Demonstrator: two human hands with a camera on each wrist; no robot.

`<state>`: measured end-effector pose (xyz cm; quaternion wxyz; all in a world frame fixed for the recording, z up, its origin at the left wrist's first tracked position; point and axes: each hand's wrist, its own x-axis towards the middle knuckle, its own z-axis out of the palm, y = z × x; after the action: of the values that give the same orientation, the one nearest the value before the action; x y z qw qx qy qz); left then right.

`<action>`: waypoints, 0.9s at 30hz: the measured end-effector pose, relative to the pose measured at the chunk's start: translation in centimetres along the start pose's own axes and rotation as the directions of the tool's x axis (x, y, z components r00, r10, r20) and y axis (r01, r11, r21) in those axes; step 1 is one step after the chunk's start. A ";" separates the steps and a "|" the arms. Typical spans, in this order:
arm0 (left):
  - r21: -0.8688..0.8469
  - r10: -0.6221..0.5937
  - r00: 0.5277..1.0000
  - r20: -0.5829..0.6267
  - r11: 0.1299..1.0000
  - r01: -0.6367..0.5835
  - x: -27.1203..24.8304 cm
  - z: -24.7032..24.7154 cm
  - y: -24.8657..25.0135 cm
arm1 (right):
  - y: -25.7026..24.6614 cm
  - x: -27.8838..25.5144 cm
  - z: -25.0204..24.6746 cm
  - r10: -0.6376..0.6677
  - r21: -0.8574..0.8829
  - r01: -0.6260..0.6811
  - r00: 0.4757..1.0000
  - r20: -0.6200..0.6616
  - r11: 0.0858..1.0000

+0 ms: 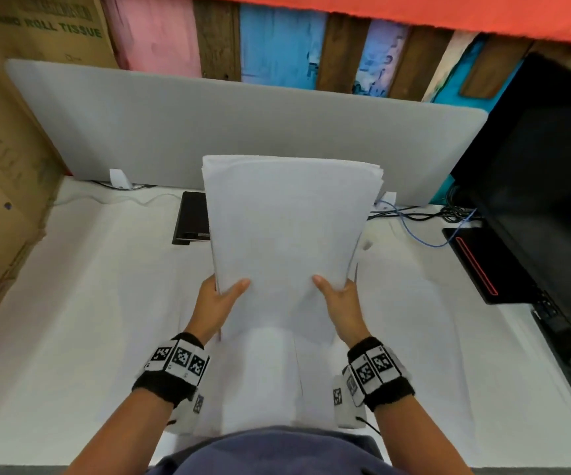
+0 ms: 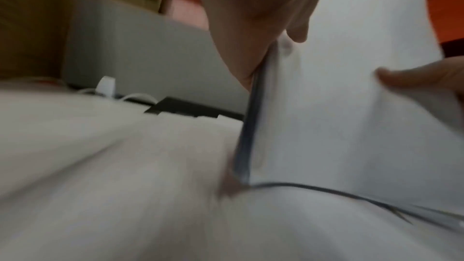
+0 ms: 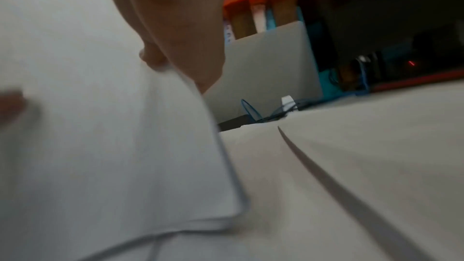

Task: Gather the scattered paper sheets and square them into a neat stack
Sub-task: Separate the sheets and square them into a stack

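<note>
The paper stack [image 1: 287, 234] is standing upright above the white desk [image 1: 71, 303], bottom edge near the surface. The left hand [image 1: 217, 301] is gripping its left edge, the right hand [image 1: 340, 301] its right, thumbs pressing the front sheet.

Hands [image 1: 278, 303] gripping upright paper stack [image 1: 287, 228], white desk [image 1: 88, 303]

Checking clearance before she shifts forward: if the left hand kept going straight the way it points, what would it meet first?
The left hand grips the paper stack and points away from the body. Ahead lies the dark flat device, then the grey divider panel. The hand is raised, so it might pass over the device; depth is unclear.
</note>
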<state>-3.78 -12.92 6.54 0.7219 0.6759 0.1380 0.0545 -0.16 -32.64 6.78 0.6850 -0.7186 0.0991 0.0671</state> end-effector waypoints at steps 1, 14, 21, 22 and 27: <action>0.023 -0.021 0.999 0.023 1.000 0.021 0.0 -0.3 -0.4 | -0.1 0.1 -0.4 -0.004 -0.001 0.004 1.000 -0.019 1.000; 0.133 -0.192 0.980 0.049 0.974 0.184 -0.3 -3.2 -5.1 | 5.0 2.1 -14.6 0.222 -0.386 -0.514 0.775 -0.592 0.766; 0.105 -0.256 0.965 -0.048 0.960 0.260 -1.0 -3.7 -8.1 | 9.0 1.5 -16.6 0.291 -0.446 -0.553 0.797 -0.529 0.704; 0.107 -0.257 0.965 -0.051 0.959 0.261 -0.9 -3.7 -8.2 | 9.0 1.7 -16.3 0.268 -0.472 -0.528 0.816 -0.512 0.706; 0.114 -0.292 0.954 -0.076 0.947 0.299 -0.4 -4.1 -9.1 | 8.8 2.2 -15.2 0.220 -0.463 -0.473 0.838 -0.499 0.750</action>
<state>-6.23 -9.84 -2.61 0.6741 0.6894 0.2616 -0.0433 -0.69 -48.34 -1.52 0.3760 -0.8545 0.3518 0.0688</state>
